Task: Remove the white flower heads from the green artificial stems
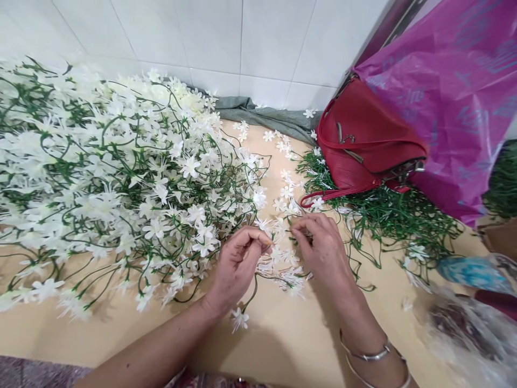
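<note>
My left hand point(238, 264) is pinched on a green stem sprig with white artificial flowers point(283, 267) that trails down to a lone bloom point(239, 319). My right hand point(323, 245), silver bangles at the wrist, has its fingertips closed on a small white flower point(278, 226) at the sprig's tip. Both hands meet over the tan table surface point(283, 334), just right of a big heap of finished white flower sprigs point(109, 172).
A red handbag point(363, 140) lies on a pile of bare green stems point(388, 215) at the right, with a purple plastic bag point(456, 97) behind it. Loose white blooms point(283, 143) dot the table near a grey cloth point(262, 116). Clear plastic bags point(464, 318) sit at right.
</note>
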Action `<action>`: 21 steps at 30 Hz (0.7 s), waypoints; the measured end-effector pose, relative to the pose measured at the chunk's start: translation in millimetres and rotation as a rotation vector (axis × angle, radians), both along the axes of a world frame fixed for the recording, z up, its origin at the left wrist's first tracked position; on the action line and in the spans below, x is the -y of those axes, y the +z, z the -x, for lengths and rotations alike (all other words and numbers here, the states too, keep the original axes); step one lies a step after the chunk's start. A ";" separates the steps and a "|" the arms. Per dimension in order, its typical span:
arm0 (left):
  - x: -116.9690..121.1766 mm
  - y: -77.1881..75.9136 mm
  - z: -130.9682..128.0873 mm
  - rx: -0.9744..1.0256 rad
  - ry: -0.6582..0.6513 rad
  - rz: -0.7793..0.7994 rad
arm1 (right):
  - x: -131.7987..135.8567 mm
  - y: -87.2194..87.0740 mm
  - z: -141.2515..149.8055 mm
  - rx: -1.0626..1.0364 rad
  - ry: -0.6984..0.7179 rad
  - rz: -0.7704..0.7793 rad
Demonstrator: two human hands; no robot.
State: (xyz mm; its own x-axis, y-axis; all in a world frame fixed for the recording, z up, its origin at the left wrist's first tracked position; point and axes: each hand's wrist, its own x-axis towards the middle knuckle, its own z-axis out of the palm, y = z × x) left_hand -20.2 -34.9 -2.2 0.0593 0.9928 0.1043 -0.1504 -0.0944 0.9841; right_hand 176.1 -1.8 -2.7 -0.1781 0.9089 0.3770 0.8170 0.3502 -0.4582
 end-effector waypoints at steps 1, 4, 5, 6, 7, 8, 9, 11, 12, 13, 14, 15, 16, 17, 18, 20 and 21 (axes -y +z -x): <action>-0.1 -0.7 -1.3 0.024 -0.002 0.024 | 0.3 -0.1 -0.3 -0.006 -0.003 -0.005; -0.2 -4.8 -4.5 0.062 0.007 0.088 | 0.7 0.1 0.7 -0.022 -0.001 -0.022; -0.2 -6.6 -5.0 0.057 0.010 0.096 | 0.9 0.2 1.5 -0.030 -0.003 -0.027; -0.1 -8.4 -5.2 0.047 0.009 0.096 | 1.1 0.2 2.3 -0.037 -0.007 -0.032; -0.1 -10.0 -5.1 0.035 0.006 0.092 | 1.4 0.1 3.0 -0.046 -0.017 -0.041; 0.0 -11.2 -4.7 0.021 0.004 0.084 | 1.8 0.0 3.7 -0.055 -0.030 -0.053; 0.1 -12.0 -4.3 0.003 0.003 0.078 | 2.2 -0.2 4.2 -0.062 -0.046 -0.070; 0.2 -12.2 -3.6 -0.037 0.005 0.067 | 2.8 0.5 4.6 -0.078 -0.085 -0.113; 0.2 -11.6 -3.4 -0.056 0.005 0.059 | 2.7 1.7 4.5 -0.085 -0.102 -0.135; 0.1 -10.9 -3.5 -0.070 0.004 0.049 | 2.1 3.8 4.5 -0.088 -0.113 -0.154; -0.1 -10.0 -3.6 -0.079 0.000 0.038 | 0.7 6.6 4.5 -0.086 -0.117 -0.166; -0.5 -9.1 -3.9 -0.085 -0.006 0.028 | -1.9 10.0 4.7 -0.078 -0.115 -0.172; -0.9 -8.4 -4.1 -0.091 -0.009 0.017 | -5.6 13.9 5.4 -0.061 -0.109 -0.169; -1.4 -7.8 -4.2 -0.099 -0.011 0.007 | -10.7 17.6 6.7 -0.035 -0.101 -0.156; -1.8 -7.3 -4.2 -0.110 -0.012 -0.006 | -17.0 20.9 8.7 -0.002 -0.096 -0.137; -2.7 -6.5 -3.4 -0.131 -0.008 -0.054 | -32.0 24.8 14.6 0.077 -0.101 -0.083; -3.1 -6.2 -2.7 -0.140 -0.006 -0.084 | -39.7 25.3 18.2 0.118 -0.108 -0.061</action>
